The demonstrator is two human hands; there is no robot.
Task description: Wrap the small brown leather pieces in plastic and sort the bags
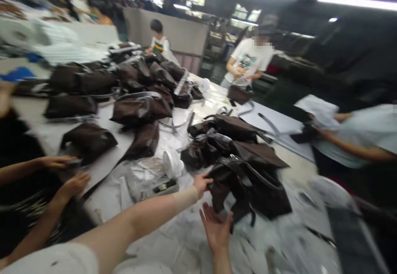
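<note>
Dark brown bags (245, 183), white fan (173, 163), pale grey table (102, 199).

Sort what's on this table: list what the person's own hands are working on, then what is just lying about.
In hand:
- dark brown bag, gripped at its edge by the left hand
- right hand, open, palm up just below that bag

Lying about:
- small white fan
- clear plastic wrappers
- other brown bags piled along the table
- co-worker's hands at the left
</note>
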